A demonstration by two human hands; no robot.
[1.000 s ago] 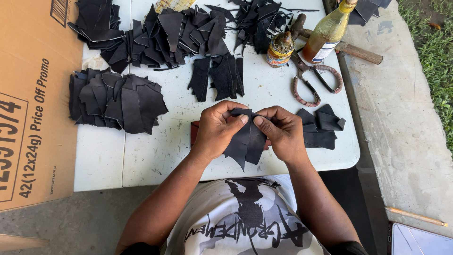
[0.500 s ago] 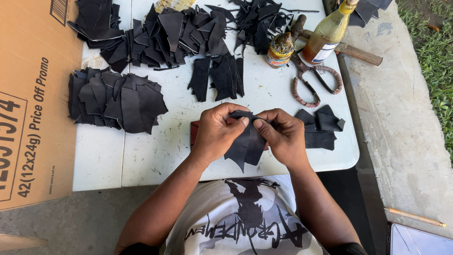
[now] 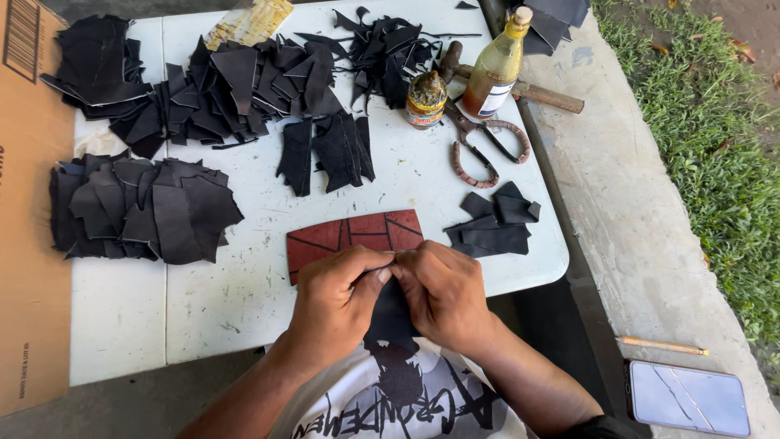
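Observation:
Both of my hands pinch one black leather piece [image 3: 390, 313] over my lap, just off the front edge of the white table [image 3: 244, 301]. My left hand [image 3: 337, 301] grips its top left and my right hand [image 3: 443, 293] grips its top right, thumbs touching. The piece hangs down between them, partly hidden by my fingers. Right behind my hands a reddish-brown patchwork panel [image 3: 353, 237] of joined pieces lies flat on the table.
Heaps of black leather scraps lie at the left [image 3: 142, 207], back [image 3: 244, 85] and right [image 3: 496, 223]. A small jar [image 3: 426, 99], a glue bottle [image 3: 496, 69], scissors [image 3: 487, 146] and a hammer [image 3: 528, 88] sit at the back right. Cardboard [image 3: 32, 244] flanks the left; a phone [image 3: 689, 397] lies on concrete.
My hands have drawn the black piece toward me, off the reddish panel, which is now uncovered. The piece hangs lower and narrower between my fingers.

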